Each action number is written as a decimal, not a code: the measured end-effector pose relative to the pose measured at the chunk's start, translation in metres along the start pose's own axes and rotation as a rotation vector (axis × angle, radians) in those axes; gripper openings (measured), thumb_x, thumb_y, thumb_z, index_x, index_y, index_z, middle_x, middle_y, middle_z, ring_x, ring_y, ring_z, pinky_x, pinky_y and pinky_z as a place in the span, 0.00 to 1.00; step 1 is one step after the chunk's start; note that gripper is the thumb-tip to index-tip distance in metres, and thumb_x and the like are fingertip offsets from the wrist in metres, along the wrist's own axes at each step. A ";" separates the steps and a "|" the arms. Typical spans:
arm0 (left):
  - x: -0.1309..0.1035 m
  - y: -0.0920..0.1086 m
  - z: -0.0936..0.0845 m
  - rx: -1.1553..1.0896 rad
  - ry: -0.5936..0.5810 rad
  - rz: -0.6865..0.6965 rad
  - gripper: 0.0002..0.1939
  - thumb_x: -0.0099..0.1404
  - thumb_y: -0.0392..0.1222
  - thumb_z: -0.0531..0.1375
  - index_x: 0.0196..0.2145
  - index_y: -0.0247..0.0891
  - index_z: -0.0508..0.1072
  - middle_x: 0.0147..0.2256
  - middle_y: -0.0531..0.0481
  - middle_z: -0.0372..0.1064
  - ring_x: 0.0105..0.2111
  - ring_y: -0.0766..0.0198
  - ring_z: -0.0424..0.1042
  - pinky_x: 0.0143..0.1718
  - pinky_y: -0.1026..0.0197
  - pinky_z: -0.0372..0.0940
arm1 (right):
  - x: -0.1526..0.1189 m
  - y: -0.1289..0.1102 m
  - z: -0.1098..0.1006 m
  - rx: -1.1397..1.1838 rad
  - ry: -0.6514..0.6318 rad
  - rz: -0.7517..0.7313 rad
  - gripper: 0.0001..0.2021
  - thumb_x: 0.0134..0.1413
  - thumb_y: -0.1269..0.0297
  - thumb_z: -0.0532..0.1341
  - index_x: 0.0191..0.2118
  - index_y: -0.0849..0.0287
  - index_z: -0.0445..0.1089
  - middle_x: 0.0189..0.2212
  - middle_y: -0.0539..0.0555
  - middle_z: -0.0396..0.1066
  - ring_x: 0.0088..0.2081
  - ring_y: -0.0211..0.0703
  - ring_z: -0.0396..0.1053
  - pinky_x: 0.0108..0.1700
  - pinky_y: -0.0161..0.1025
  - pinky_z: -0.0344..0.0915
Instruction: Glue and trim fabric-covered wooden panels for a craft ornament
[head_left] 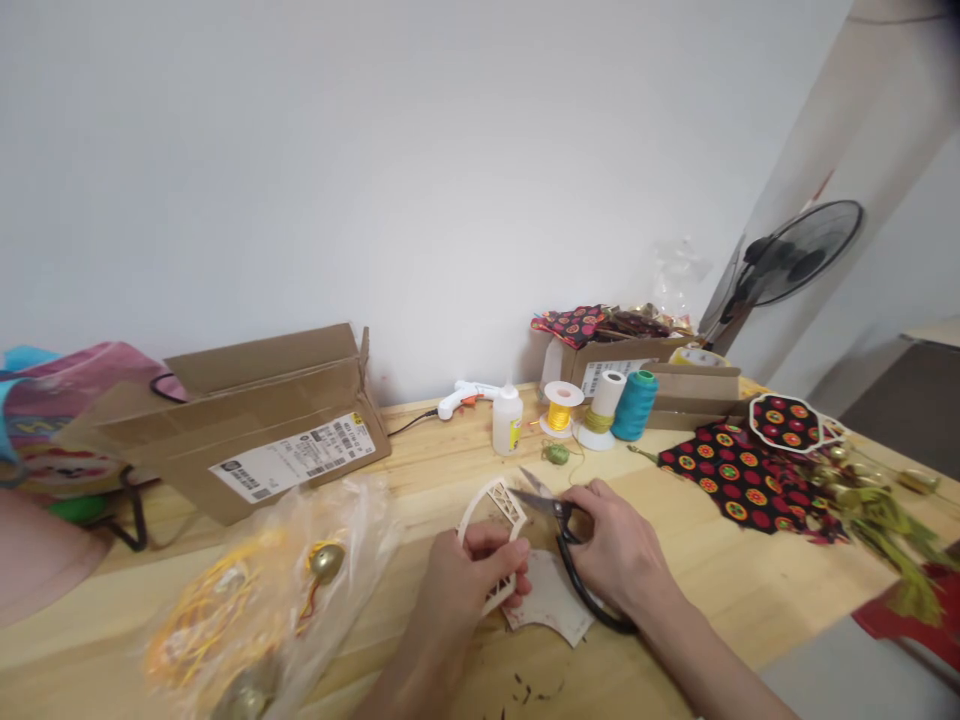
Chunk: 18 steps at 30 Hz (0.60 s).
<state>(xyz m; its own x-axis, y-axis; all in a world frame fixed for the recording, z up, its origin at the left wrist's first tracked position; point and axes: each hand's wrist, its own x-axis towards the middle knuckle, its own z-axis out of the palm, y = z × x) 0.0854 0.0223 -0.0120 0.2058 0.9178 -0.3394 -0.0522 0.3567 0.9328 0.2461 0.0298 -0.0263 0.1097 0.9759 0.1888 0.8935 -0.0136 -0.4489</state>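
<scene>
My left hand (487, 570) pinches a pale, curved frame (505, 503) with cut-out lattice work, held a little above the table. In my right hand (619, 550) is a pair of scissors (553, 505) with black handles, its blades parted and pointing left beside the frame's upper right edge. Whether the blades touch the frame I cannot tell. Beneath both hands lies a pale flat piece (547, 605) with curved edges. Small dark scraps (529, 690) are scattered on the wood in front of it.
Behind my hands stand a glue bottle (508, 420), a glue gun (469, 397) and thread spools (635, 405). An open cardboard box (285, 430) and a plastic bag (277, 600) with yellow cords are left. Patterned dark fabric (739, 475) and golden bells (844, 470) lie right.
</scene>
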 end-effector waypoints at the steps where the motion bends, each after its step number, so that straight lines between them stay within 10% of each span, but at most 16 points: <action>1: -0.002 -0.001 0.001 0.006 -0.012 -0.004 0.12 0.43 0.43 0.65 0.16 0.30 0.72 0.11 0.51 0.66 0.13 0.70 0.62 0.16 0.67 0.59 | 0.002 0.001 0.000 -0.004 0.017 0.029 0.11 0.38 0.72 0.55 0.32 0.52 0.68 0.28 0.49 0.64 0.30 0.40 0.63 0.27 0.33 0.50; 18: -0.002 0.007 -0.006 -0.007 0.070 -0.008 0.11 0.45 0.43 0.64 0.18 0.31 0.72 0.13 0.52 0.66 0.16 0.70 0.63 0.18 0.69 0.61 | -0.008 0.003 -0.003 0.031 -0.054 -0.144 0.12 0.39 0.73 0.54 0.33 0.53 0.67 0.28 0.49 0.62 0.31 0.39 0.64 0.30 0.32 0.57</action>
<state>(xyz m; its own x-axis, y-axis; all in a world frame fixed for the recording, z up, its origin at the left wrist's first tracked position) 0.0787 0.0237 -0.0051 0.1376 0.9250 -0.3543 -0.0580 0.3646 0.9293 0.2491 0.0214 -0.0260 -0.0432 0.9774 0.2068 0.8841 0.1338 -0.4477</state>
